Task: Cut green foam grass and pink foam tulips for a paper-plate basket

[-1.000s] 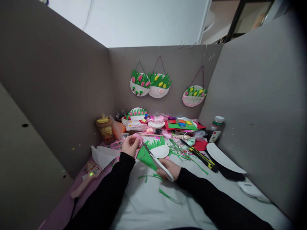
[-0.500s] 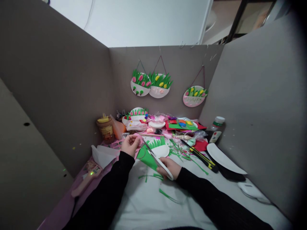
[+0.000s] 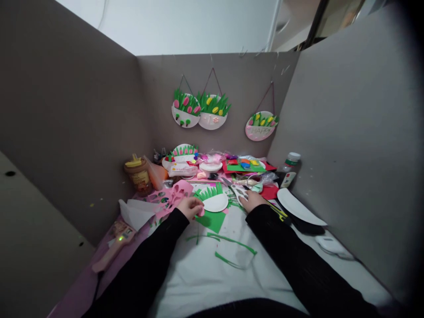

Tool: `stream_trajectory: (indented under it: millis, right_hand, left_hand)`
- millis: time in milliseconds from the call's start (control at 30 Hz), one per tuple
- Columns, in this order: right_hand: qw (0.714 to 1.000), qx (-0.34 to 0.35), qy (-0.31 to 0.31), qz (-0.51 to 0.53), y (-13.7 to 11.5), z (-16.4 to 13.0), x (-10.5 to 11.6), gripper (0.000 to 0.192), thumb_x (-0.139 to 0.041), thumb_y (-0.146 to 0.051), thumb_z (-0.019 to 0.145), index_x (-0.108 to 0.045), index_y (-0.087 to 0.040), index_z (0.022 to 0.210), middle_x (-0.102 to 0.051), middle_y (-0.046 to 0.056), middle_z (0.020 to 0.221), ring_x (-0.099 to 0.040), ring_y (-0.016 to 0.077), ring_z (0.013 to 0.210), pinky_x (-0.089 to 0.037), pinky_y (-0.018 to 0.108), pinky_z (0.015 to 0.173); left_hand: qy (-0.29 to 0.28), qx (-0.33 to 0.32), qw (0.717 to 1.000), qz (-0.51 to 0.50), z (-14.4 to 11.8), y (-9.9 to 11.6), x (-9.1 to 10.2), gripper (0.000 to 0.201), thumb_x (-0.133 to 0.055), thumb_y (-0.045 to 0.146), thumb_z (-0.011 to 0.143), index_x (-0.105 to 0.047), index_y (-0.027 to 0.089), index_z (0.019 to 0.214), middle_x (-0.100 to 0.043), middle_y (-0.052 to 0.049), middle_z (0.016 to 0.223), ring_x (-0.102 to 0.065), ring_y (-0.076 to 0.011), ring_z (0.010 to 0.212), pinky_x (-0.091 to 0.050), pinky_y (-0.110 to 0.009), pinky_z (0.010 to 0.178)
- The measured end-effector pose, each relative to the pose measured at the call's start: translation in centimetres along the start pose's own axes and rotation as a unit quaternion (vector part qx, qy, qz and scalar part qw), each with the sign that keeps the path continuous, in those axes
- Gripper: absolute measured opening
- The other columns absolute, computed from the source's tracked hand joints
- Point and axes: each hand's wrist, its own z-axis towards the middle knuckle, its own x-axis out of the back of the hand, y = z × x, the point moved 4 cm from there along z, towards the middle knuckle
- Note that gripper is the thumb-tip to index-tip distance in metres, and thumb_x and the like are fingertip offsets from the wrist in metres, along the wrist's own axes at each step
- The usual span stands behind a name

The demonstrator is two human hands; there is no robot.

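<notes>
Scissors (image 3: 236,190) under right hand (image 3: 252,201)

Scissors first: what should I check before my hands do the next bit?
1. Scissors under control: right hand rests on them at the table's far side, grip unclear. Cannot tell.
2. Blades shut: too small to see. Cannot tell.
3. Left hand away from the blades: it sits apart, on a pink piece. Ok.
4. Green paper lying flat by the paper plate. Ok.
5. Work area tidy: green strips are scattered on the white sheet. Not ok.
</notes>
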Motion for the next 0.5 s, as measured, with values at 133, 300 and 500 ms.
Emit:
stream_trajectory:
  millis: [133, 300, 500]
  right_hand:
    - [0.998, 0.040, 0.050, -0.002, -1.0, -0.6, 0.5, 0.031, -0.046, -0.032, 0.076, -0.057, -0.012, 0.098, -0.061, 0.014, 0.094, -0.054, 0.0235, 0.088, -0.038, 0.032, 0.076]
    - [0.958, 0.285, 0.015, 0.035, -5.5, -1.7, 0.0, 0.028, -0.051, -0.014, 0.071, -0.056, -0.017, 0.099, -0.057, 0.009, 0.107, -0.043, 0.0216, 0.106, -0.030, 0.034, 0.091]
    - [0.917, 0.377, -0.127, -0.011, -9.5, 0.2, -2.5, 0.058, -0.063, -0.005, 0.055, -0.052, -0.023, 0.110, -0.055, 0.007, 0.115, -0.042, 0.0257, 0.112, -0.032, 0.037, 0.091]
  left_hand:
    - [-0.025, -0.042, 0.997, 0.062, -0.1, -0.3, -1.2, 0.006, -0.055, 0.020, 0.063, -0.051, 0.015, 0.062, -0.062, 0.000, 0.052, -0.055, -0.0098, 0.046, -0.041, -0.018, 0.042]
    - [0.004, -0.073, 0.993, 0.090, 0.3, -0.9, -0.9, 0.005, -0.056, 0.017, 0.060, -0.053, 0.017, 0.057, -0.063, 0.000, 0.053, -0.059, -0.0125, 0.052, -0.045, -0.022, 0.051]
    - [0.003, -0.085, 0.995, 0.044, 0.5, -0.8, -0.5, 0.005, -0.057, 0.018, 0.060, -0.053, 0.017, 0.058, -0.064, -0.001, 0.054, -0.060, -0.0141, 0.054, -0.046, -0.024, 0.052]
